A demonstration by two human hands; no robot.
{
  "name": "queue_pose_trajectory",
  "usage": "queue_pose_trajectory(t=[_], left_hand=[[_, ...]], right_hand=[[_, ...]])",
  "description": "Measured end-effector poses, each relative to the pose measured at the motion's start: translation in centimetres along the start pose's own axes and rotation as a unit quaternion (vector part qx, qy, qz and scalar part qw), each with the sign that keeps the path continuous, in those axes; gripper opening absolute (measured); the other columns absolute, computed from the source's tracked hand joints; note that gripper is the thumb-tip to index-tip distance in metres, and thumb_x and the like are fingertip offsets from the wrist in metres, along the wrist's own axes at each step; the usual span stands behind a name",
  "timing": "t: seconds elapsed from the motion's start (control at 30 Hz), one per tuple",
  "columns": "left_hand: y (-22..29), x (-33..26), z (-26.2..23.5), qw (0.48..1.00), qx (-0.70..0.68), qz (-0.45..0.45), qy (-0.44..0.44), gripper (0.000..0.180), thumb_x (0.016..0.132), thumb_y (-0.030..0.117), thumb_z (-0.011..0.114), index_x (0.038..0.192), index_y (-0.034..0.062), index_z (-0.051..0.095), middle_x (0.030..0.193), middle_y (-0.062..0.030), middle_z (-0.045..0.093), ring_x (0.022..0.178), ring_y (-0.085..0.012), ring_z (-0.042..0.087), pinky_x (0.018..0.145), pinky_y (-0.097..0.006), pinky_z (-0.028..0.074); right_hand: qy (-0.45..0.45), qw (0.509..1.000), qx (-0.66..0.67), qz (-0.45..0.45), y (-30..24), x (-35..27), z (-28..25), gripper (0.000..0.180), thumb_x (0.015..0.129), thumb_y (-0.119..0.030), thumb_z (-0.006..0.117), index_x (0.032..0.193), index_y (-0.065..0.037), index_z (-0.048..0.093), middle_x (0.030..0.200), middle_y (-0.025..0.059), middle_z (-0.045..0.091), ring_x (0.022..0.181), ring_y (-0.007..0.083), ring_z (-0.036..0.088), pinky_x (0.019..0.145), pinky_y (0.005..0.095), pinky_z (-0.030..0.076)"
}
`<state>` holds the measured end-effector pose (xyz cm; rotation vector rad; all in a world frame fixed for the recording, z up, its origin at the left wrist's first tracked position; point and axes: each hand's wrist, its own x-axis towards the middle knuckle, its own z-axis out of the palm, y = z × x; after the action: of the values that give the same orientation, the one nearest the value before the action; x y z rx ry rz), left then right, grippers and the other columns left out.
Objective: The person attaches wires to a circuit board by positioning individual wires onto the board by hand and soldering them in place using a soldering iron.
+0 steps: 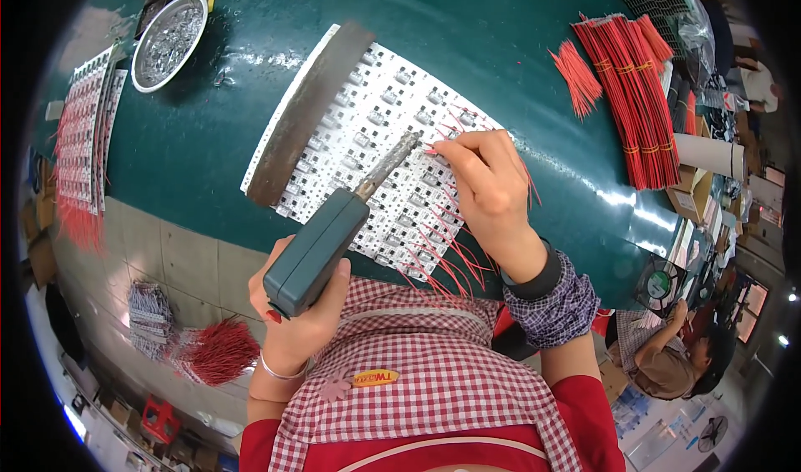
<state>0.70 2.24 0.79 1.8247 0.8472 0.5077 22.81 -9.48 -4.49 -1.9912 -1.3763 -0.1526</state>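
My left hand (310, 332) is wrapped round a dark green soldering gun (315, 251). The gun's worn metal tip points up and right, down onto a white circuit board panel (386, 84) dotted with rows of small parts. Close beside the tip, the closed fingers of my right hand (494, 190) pinch a thin red wire (431, 149) against the panel. Whether tip and wire touch is too small to tell. Several more red wires (450, 265) trail from the panel's right and near edges. Across its left part lies a dark metal bar (310, 113).
A silver bowl (202, 32) of metal bits stands at the far left, above wired panels (82, 138) overhanging the table edge. Bundled red wires (632, 105) lie at the right, with a small fan (659, 284) nearer. Another person (667, 359) sits at lower right.
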Motion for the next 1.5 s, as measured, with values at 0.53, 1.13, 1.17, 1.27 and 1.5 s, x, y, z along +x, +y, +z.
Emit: queue_pose_trajectory(t=[0.53, 1.13, 1.17, 1.27, 1.5], left_hand=[[-0.4, 0.2, 0.4, 1.0, -0.004, 0.012, -0.025, 0.015, 0.076, -0.006, 0.073, 0.09, -0.0038, 0.069, 0.086, -0.0089, 0.066, 0.067, -0.0149, 0.062, 0.059, -0.027, 0.048], [-1.4, -0.8, 0.1, 0.998, -0.004, 0.05, 0.037, 0.022, 0.074, -0.005, 0.076, 0.095, -0.0078, 0.071, 0.09, -0.0162, 0.069, 0.069, -0.0205, 0.067, 0.062, -0.029, 0.054], [-1.4, -0.8, 0.2, 0.998, -0.007, 0.05, 0.038, 0.022, 0.074, -0.005, 0.076, 0.095, -0.0077, 0.071, 0.09, -0.0161, 0.07, 0.07, -0.0202, 0.067, 0.062, -0.029, 0.054], [-1.3, -0.9, 0.3, 0.998, -0.027, 0.029, 0.046, 0.023, 0.074, -0.005, 0.076, 0.096, -0.0077, 0.071, 0.09, -0.0153, 0.07, 0.071, -0.0193, 0.067, 0.063, -0.028, 0.054], [-0.8, -0.8, 0.0, 1.0, -0.005, 0.01, 0.019, 0.022, 0.075, -0.006, 0.075, 0.096, -0.0072, 0.071, 0.094, -0.0151, 0.07, 0.073, -0.0186, 0.067, 0.065, -0.028, 0.054]], right_hand=[[-0.031, 0.999, -0.022, -0.012, -0.2, -0.2, -0.3, 0.037, 0.066, 0.013, 0.064, 0.101, 0.001, 0.069, 0.092, 0.0101, 0.06, 0.084, 0.0261, 0.058, 0.07, 0.0355, 0.052], [-0.046, 0.998, -0.032, -0.007, -0.6, 0.1, -0.6, 0.026, 0.074, 0.005, 0.066, 0.099, 0.001, 0.069, 0.092, 0.0096, 0.06, 0.086, 0.0262, 0.057, 0.071, 0.035, 0.051], [-0.039, 0.999, -0.033, -0.011, -0.6, 0.1, -0.5, 0.026, 0.074, 0.005, 0.066, 0.099, 0.001, 0.069, 0.09, 0.0093, 0.06, 0.084, 0.0257, 0.057, 0.069, 0.0348, 0.051], [-0.026, 0.999, -0.046, -0.005, -1.7, -0.1, -1.0, 0.028, 0.072, 0.005, 0.068, 0.099, 0.0, 0.069, 0.086, 0.0085, 0.059, 0.079, 0.0245, 0.057, 0.063, 0.0349, 0.05], [0.013, 1.0, -0.02, 0.006, -2.1, -1.0, 0.0, 0.029, 0.07, 0.007, 0.069, 0.098, -0.001, 0.068, 0.081, 0.0082, 0.055, 0.073, 0.0235, 0.056, 0.059, 0.0344, 0.048]])
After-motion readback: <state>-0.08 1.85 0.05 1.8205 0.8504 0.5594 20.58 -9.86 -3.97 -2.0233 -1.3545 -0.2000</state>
